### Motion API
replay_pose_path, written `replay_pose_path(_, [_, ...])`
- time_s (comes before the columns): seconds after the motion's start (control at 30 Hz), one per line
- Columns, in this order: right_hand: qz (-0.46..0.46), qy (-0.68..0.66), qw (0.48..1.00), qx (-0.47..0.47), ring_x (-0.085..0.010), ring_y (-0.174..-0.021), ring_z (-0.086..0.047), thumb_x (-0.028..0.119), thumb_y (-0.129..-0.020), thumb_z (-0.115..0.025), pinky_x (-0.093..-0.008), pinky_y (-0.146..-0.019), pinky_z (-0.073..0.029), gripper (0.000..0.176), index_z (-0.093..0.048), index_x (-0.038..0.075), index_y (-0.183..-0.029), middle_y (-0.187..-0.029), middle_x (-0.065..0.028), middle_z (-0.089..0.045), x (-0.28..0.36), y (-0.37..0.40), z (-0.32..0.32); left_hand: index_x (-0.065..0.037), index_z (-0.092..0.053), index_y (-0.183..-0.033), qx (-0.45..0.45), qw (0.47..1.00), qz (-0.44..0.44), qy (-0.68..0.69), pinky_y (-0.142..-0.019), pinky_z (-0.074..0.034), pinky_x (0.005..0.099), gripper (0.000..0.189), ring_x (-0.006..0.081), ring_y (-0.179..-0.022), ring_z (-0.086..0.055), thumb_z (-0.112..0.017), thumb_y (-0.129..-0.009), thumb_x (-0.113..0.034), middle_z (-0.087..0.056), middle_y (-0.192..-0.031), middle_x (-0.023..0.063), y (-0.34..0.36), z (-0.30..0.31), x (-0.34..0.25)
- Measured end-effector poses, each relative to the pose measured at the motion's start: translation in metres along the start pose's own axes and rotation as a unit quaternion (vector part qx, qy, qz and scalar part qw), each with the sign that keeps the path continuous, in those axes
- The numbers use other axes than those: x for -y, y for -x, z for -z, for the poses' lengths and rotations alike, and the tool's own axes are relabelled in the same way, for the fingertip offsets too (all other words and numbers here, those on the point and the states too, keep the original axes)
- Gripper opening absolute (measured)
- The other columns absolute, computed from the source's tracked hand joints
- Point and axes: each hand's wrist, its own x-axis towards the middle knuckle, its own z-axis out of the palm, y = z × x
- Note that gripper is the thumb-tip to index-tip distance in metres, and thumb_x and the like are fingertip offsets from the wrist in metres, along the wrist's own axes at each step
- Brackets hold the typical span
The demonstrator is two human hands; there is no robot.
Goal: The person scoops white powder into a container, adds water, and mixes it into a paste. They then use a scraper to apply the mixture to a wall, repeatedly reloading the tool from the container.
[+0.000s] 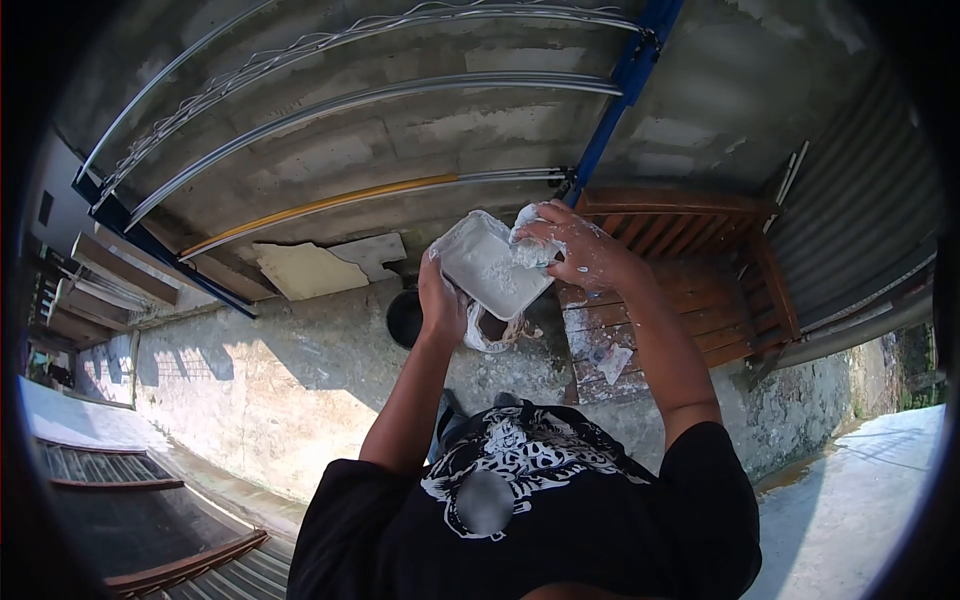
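Note:
My left hand (443, 302) is closed on the left side of a shallow, rectangular white tray (478, 286), which is tilted in front of my body. White residue coats the inside of the tray. At its right end my right hand (588, 255), smeared with white paste, grips a white, paste-covered wad (532, 243). I cannot tell whether the wad is cloth or a lump of the paste. Directly below the tray shows an open bag with a white edge (487, 346), partly hidden by the tray.
A black bucket (402, 320) stands left of the bag. On the right is a brown wooden bench (690, 300) with white smears and a crumpled whitish scrap (612, 362). Metal rails (400, 95) on a blue post (612, 110) run along the block wall, with broken boards (312, 270) below.

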Motion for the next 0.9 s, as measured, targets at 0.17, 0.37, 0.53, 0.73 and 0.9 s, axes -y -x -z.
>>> replay_pose_path(0.17, [-0.026, 0.039, 0.999, -0.024, -0.0328, -0.141, -0.031, 0.002, -0.072, -0.072, -0.0414, -0.116, -0.031, 0.067, -0.053, 0.019, -0.134, -0.147, -0.0168, -0.037, 0.004, 0.003, 0.007, -0.007, -0.044, -0.13, -0.002, 1.0, -0.006, -0.005, -0.102, -0.042, 0.041, 0.038, 0.0259, -0.122, -0.052, -0.03, -0.102, -0.028, -0.053, -0.13, 0.0116, 0.006, -0.011, -0.006])
replay_pose_path(0.37, [-0.01, 0.014, 0.999, -0.037, -0.0342, -0.141, -0.03, 0.005, -0.071, -0.073, -0.0424, -0.115, -0.029, 0.066, -0.055, 0.02, -0.133, -0.15, -0.0161, -0.035, 0.002, -0.012, -0.005, -0.007, -0.043, -0.133, 0.013, 1.0, 0.005, -0.004, -0.104, -0.042, 0.0413, 0.04, 0.0264, -0.121, -0.053, -0.03, -0.103, -0.03, -0.052, -0.13, 0.0123, 0.009, -0.006, -0.003])
replay_pose_path(0.53, [0.049, 0.001, 0.995, -0.087, -0.036, -0.141, -0.03, 0.004, -0.073, -0.073, -0.0434, -0.115, -0.029, 0.065, -0.055, 0.019, -0.133, -0.148, -0.0185, -0.036, 0.002, -0.032, -0.027, -0.006, -0.043, -0.132, 0.037, 0.999, -0.003, 0.027, -0.104, -0.041, 0.0418, 0.04, 0.0266, -0.121, -0.053, -0.03, -0.103, -0.03, -0.052, -0.13, 0.0131, 0.01, -0.007, -0.008])
replay_pose_path(0.73, [0.082, 0.042, 0.993, -0.075, -0.0379, -0.136, -0.033, 0.0, -0.073, -0.071, -0.0443, -0.112, -0.035, 0.062, -0.056, 0.015, -0.131, -0.143, -0.0196, -0.038, 0.023, -0.037, -0.036, -0.005, -0.043, -0.132, 0.009, 1.0, -0.001, 0.015, -0.104, -0.042, 0.0421, 0.041, 0.0267, -0.121, -0.053, -0.03, -0.103, -0.031, -0.052, -0.13, 0.0138, 0.016, -0.011, -0.015])
replay_pose_path(0.9, [0.129, 0.136, 0.98, -0.06, -0.0345, -0.127, -0.042, -0.003, -0.071, -0.071, -0.0412, -0.108, -0.041, 0.06, -0.057, 0.009, -0.128, -0.137, -0.0178, -0.044, 0.027, -0.036, -0.04, -0.009, -0.044, -0.132, -0.019, 1.0, -0.001, 0.009, -0.101, -0.043, 0.0408, 0.039, 0.0252, -0.12, -0.053, -0.032, -0.102, -0.031, -0.053, -0.13, 0.0114, 0.017, -0.014, -0.024])
